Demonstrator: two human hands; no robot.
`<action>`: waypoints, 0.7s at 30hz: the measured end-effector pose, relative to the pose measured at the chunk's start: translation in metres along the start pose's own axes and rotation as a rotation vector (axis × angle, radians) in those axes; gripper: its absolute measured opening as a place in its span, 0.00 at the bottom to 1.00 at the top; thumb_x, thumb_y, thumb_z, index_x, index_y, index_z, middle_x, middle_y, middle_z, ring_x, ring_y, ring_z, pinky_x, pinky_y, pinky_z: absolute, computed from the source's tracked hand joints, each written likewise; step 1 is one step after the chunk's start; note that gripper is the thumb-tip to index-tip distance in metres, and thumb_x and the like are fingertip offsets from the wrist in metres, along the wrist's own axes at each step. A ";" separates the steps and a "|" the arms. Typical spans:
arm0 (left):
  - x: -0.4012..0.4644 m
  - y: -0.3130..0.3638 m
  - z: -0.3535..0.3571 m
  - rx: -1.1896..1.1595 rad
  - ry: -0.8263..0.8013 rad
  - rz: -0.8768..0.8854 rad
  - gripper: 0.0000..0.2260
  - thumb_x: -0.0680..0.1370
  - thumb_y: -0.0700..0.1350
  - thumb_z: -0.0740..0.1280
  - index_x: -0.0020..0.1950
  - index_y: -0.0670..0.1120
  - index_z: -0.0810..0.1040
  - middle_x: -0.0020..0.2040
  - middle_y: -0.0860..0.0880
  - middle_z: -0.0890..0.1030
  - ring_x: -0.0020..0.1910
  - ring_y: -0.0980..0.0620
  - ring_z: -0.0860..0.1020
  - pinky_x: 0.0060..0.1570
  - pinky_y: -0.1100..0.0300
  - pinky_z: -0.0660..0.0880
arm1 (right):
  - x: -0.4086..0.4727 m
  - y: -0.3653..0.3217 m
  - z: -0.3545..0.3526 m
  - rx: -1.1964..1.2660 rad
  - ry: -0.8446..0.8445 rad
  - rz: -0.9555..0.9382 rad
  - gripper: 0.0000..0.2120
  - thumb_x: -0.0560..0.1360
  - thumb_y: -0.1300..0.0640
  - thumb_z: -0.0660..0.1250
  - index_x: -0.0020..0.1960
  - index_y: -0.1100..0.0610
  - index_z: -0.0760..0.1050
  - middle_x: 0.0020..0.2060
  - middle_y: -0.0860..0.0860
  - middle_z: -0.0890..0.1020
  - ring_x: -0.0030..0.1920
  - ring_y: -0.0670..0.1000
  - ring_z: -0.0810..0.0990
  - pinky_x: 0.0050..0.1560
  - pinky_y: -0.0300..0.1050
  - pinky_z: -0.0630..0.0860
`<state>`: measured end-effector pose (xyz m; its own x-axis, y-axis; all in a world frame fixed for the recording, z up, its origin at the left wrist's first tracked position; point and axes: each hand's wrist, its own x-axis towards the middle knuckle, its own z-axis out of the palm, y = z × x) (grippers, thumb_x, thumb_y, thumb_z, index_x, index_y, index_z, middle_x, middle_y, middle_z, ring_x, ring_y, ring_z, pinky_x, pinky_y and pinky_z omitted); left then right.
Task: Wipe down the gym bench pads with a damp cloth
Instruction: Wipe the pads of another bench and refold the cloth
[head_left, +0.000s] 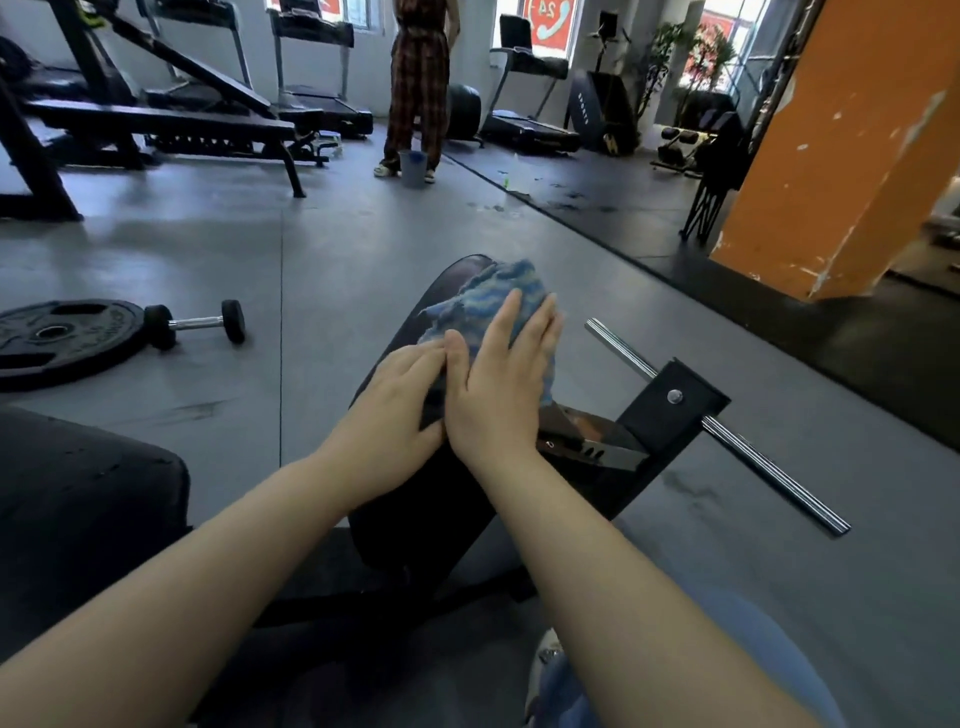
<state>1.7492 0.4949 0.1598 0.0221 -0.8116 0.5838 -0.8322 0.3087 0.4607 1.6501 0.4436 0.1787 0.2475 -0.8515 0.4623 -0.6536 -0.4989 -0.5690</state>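
Observation:
A blue and white striped cloth (485, 306) lies on the upper part of a narrow black bench pad (415, 499) in the middle of the view. My right hand (501, 379) lies flat on the cloth, fingers stretched toward its far end. My left hand (397, 402) sits beside it on the left, palm down, fingertips on the cloth's near edge. Both hands press the cloth onto the pad. A second black pad (78, 499) fills the lower left.
A chrome bar (727, 431) on a black bracket (670, 405) sticks out right of the pad. A weight plate (57, 338) and dumbbell (200, 323) lie on the grey floor at left. A person stands by a bucket (412, 167) far ahead. An orange pillar (852, 140) rises at right.

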 end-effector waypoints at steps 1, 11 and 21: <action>-0.002 0.000 0.000 -0.004 -0.006 -0.009 0.23 0.71 0.45 0.65 0.65 0.43 0.72 0.62 0.55 0.68 0.64 0.55 0.66 0.64 0.68 0.56 | 0.007 0.003 -0.001 -0.007 0.019 0.021 0.34 0.81 0.44 0.50 0.77 0.62 0.41 0.75 0.63 0.39 0.75 0.60 0.35 0.73 0.51 0.39; -0.018 -0.015 0.004 0.002 -0.190 -0.059 0.33 0.71 0.38 0.72 0.72 0.52 0.64 0.71 0.49 0.65 0.70 0.47 0.64 0.71 0.53 0.60 | -0.007 0.016 0.021 0.525 0.207 0.240 0.27 0.82 0.51 0.54 0.75 0.63 0.51 0.74 0.61 0.58 0.74 0.55 0.57 0.71 0.42 0.53; -0.025 -0.023 -0.004 -0.019 -0.321 -0.063 0.39 0.73 0.38 0.70 0.71 0.65 0.52 0.73 0.53 0.62 0.71 0.50 0.62 0.71 0.49 0.62 | 0.022 0.002 0.004 0.422 0.181 0.370 0.29 0.80 0.44 0.54 0.77 0.47 0.48 0.74 0.56 0.56 0.68 0.58 0.67 0.58 0.48 0.67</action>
<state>1.7697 0.5100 0.1377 -0.1049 -0.9434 0.3147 -0.8241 0.2596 0.5034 1.6573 0.4227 0.1847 -0.0928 -0.9587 0.2687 -0.3231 -0.2262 -0.9189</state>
